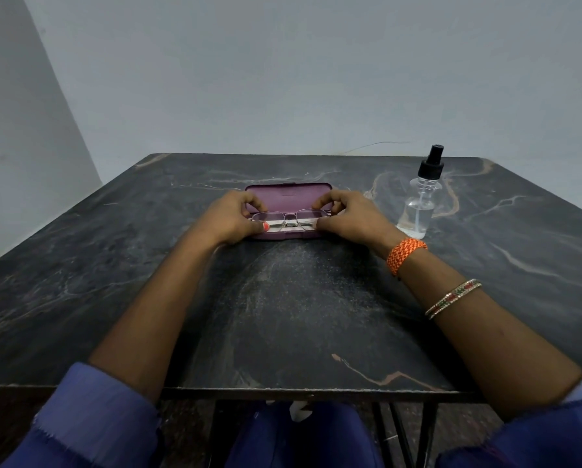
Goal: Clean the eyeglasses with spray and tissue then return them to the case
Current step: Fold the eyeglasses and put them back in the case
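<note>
A purple eyeglass case (288, 192) lies open in the middle of the dark marble table (299, 315), its lid tipped back. Thin metal-framed eyeglasses (289, 218) sit over the case's lower tray, above a white strip that may be tissue or lining (308, 223). My left hand (232, 219) pinches the frame's left end and my right hand (347, 216) pinches its right end. A clear spray bottle (419, 204) with a black pump top stands upright to the right of the case, a short gap from my right hand.
The table's near edge (283, 389) runs across the bottom, with my lap and blue sleeves below it. A grey wall stands behind the table's far edge. A small white scrap (298, 412) shows below the table edge.
</note>
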